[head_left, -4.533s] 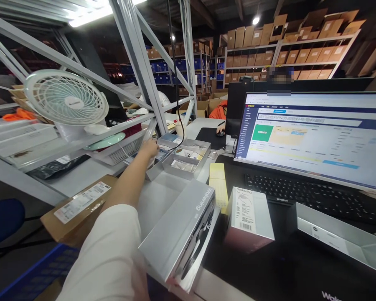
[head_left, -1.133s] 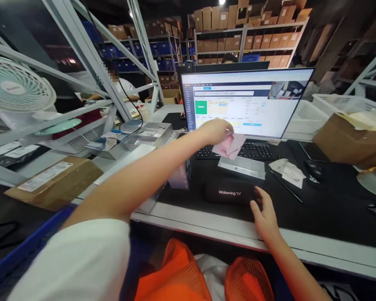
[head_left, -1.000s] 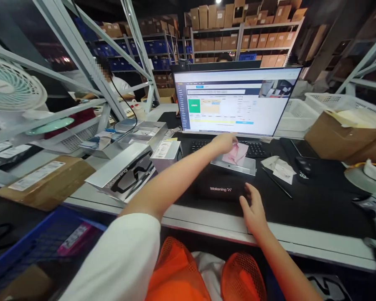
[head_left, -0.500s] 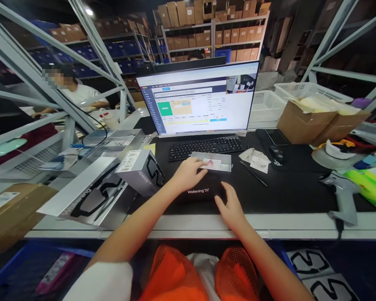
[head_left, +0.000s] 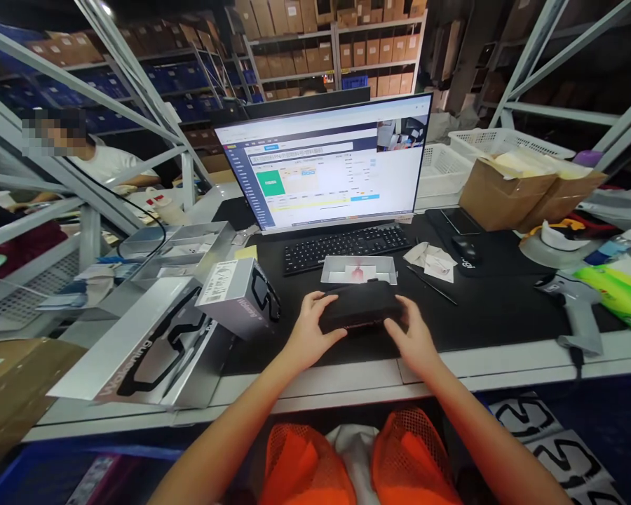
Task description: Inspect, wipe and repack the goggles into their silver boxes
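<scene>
A black zip case (head_left: 358,313) lies on the black desk mat (head_left: 484,315), held at both ends. My left hand (head_left: 311,331) grips its left end, fingers curled over the top. My right hand (head_left: 413,338) grips its right end. Just behind the case sits a shallow silver tray (head_left: 332,271) with a small pink packet (head_left: 357,271) in it. To the left lie a small silver box (head_left: 239,296) with a label and a larger silver box sleeve (head_left: 137,347) printed with goggles.
A keyboard (head_left: 347,247) and monitor (head_left: 323,163) stand behind the tray. A barcode scanner (head_left: 575,308), mouse (head_left: 465,249), papers (head_left: 434,261) and cardboard boxes (head_left: 505,191) lie right. Open silver trays (head_left: 179,247) and a steel frame (head_left: 89,140) stand left. Another person (head_left: 89,151) sits beyond.
My left hand brought a pink packet from the left trays, put it in the silver tray and let go. Both hands then closed on the black case and lifted it toward me.
</scene>
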`<state>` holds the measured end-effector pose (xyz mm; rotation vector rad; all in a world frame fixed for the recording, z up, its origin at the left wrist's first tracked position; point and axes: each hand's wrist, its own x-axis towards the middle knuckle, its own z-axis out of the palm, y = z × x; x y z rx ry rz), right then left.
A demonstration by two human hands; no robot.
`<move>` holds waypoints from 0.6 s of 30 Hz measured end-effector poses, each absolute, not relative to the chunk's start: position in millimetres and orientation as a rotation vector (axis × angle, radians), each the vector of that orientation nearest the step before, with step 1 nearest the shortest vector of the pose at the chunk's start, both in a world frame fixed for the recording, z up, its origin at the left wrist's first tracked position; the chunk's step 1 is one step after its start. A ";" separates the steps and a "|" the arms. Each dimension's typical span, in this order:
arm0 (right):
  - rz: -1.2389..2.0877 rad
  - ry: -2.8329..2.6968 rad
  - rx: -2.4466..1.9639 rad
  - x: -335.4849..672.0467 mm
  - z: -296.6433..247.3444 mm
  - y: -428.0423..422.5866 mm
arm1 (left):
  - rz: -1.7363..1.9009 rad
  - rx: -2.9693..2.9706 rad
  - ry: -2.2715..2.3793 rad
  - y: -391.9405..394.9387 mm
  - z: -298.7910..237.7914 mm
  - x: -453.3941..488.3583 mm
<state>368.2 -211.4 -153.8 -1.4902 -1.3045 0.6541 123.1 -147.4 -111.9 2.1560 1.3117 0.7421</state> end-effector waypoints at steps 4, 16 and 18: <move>0.537 -1.342 -1.621 396.2 -133.3 -203.9 | 0.604 2.178 1.135 -138.5 -109.8 138.2; 0.172 -2.495 -1.394 337.1 -64.1 -156.7 | 0.633 1.997 0.876 -108.1 -127.9 105.6; 0.155 -2.584 -1.361 325.3 -60.4 -147.5 | 0.550 2.078 0.932 -108.7 -125.0 106.1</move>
